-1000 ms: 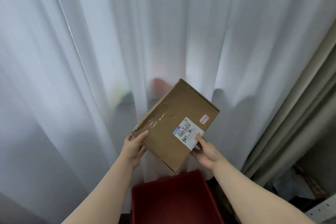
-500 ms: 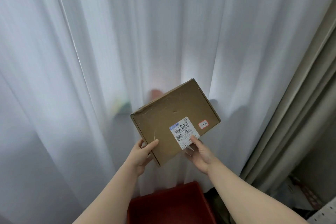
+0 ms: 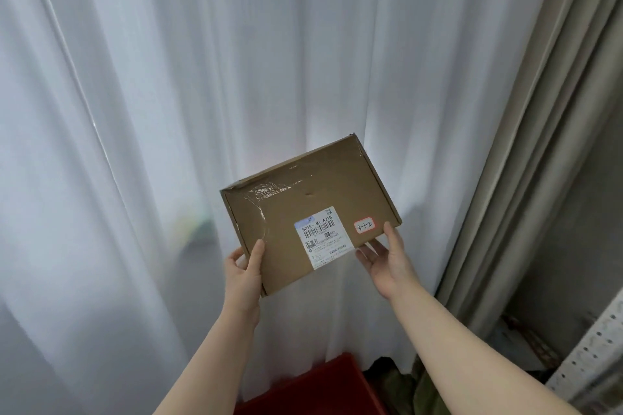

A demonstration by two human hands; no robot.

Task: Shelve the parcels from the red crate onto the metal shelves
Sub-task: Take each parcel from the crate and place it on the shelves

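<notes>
Our left hand [image 3: 243, 274] pinches the box [image 3: 303, 202] at its near-left corner, thumb on top. Held above the crate [image 3: 313, 387], it looks light and stiff. Our right hand [image 3: 387, 261] clasps the right corner; the edges suit gripping.

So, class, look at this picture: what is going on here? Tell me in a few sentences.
A person holds a parcel up before a white curtain, its label facing them. The left hand grips the lower left corner, and the right hand grips the lower right edge, beside a sticker marked 3-1-2. The red crate sits below, and part of a metal shelf shows at lower right. The parcel is not yet shelved.
</notes>
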